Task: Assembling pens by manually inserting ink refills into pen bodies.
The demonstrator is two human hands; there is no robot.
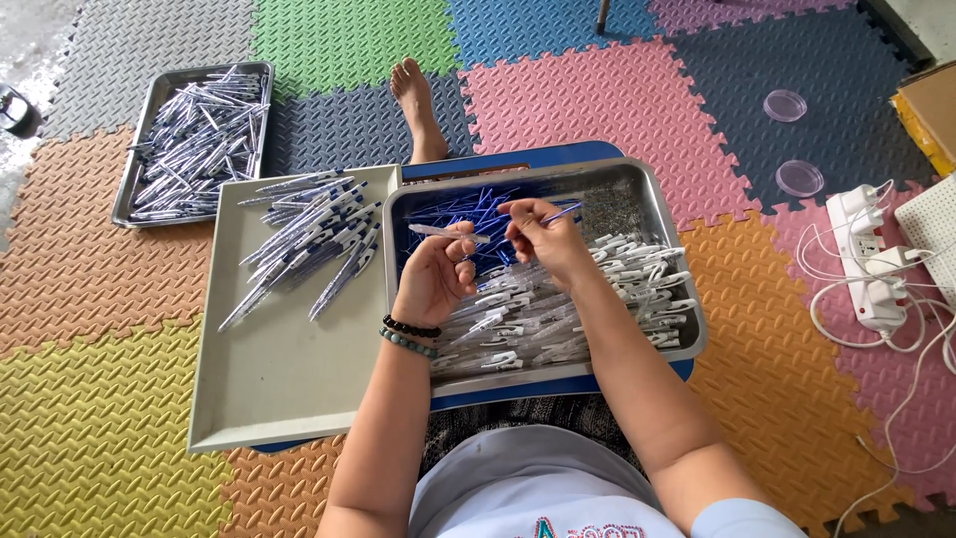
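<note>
My left hand (438,274) grips a clear pen barrel (443,233) that points left, above a steel tray (669,215). My right hand (546,239) pinches a thin blue refill (560,212) close to the barrel's end. The steel tray holds a heap of blue refills (453,214) at its far left and several clear barrels with white clips (558,314) across the near side. To the left, a beige tray (284,374) carries a pile of assembled pens (309,239).
A second steel tray of pens (196,139) lies on the foam mat at the far left. My bare foot (418,100) sticks out beyond the trays. Two clear round lids (799,177) and a white power strip with cables (868,261) lie at the right.
</note>
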